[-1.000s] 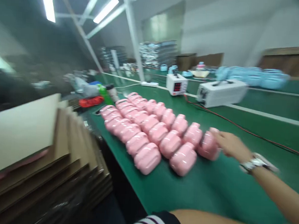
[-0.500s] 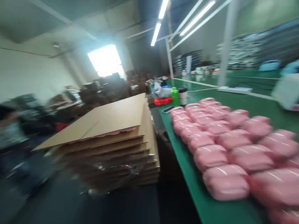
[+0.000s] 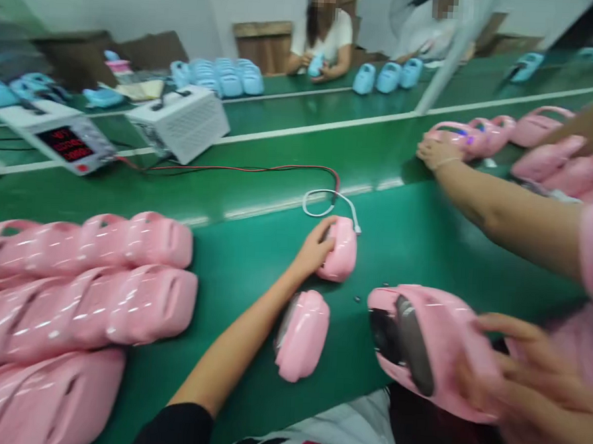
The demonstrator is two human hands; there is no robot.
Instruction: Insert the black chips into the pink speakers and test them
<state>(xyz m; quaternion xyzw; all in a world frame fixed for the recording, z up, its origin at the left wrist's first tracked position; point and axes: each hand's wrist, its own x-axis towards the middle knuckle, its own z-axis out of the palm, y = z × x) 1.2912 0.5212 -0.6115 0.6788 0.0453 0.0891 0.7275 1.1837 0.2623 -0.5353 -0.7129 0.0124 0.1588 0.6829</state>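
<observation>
My left hand (image 3: 315, 249) rests on a small pink plastic case (image 3: 343, 249) in the middle of the green belt (image 3: 415, 241); a white cable (image 3: 327, 200) loops up to that case. My right hand (image 3: 521, 379), blurred at the lower right, grips a larger-looking pink case (image 3: 419, 341) with a dark opening facing left. Another pink case (image 3: 301, 335) lies on the belt beside my left forearm, untouched.
Rows of pink cases (image 3: 99, 284) fill the left. A co-worker's hand (image 3: 436, 153) reaches in from the right toward more pink cases (image 3: 485, 132). Two white power units (image 3: 182, 123) (image 3: 57, 140) and a red wire (image 3: 239, 169) sit behind. Blue cases (image 3: 229, 79) and other people are across the belt.
The view swung away to a cardboard stack on the left, then back to the belt. My right hand left the rows and now holds a case; my left hand has come onto the cabled case.
</observation>
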